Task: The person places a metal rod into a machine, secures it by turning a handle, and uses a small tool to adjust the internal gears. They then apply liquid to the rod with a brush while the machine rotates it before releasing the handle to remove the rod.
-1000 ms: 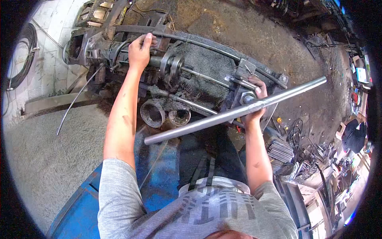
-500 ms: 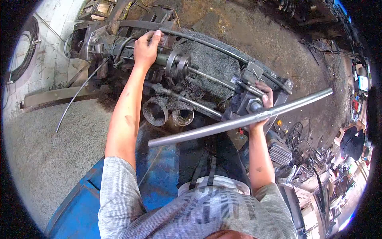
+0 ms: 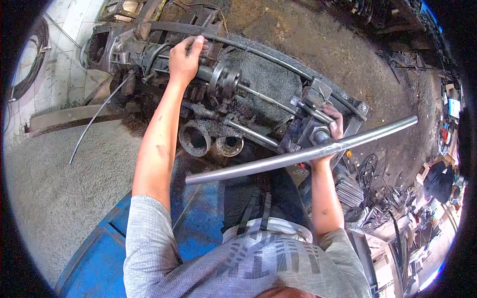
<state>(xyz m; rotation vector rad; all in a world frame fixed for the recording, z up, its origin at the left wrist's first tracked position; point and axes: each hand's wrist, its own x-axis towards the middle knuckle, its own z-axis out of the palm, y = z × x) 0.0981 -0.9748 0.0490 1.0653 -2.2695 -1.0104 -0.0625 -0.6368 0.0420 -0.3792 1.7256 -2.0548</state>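
Note:
My left hand (image 3: 185, 60) is closed, thumb up and fingers curled, over the machine beside its upper rail (image 3: 258, 53). What lies inside those fingers is hidden. To its right is a dark round flanged hub (image 3: 226, 82) on a shaft, with a thin shiny rod (image 3: 268, 100) running from it to the right-hand block. At that block my right hand (image 3: 335, 130) wraps the end of a short metal rod (image 3: 316, 111). A long, slightly bent steel bar (image 3: 278, 160) crosses in front of my right wrist, joined at a large hex nut (image 3: 320, 135).
Two open pipe ends (image 3: 195, 140) face me below the machine. Grey granules (image 3: 94, 171) cover the left side, with a thin bent rod (image 3: 102, 107) above them. A blue metal surface (image 3: 99, 258) lies near me. Scrap metal and cables (image 3: 392, 198) clutter the right.
The view has shifted slightly. The long bar's right end sits a little lower, and both hands keep nearly the same places on the machine.

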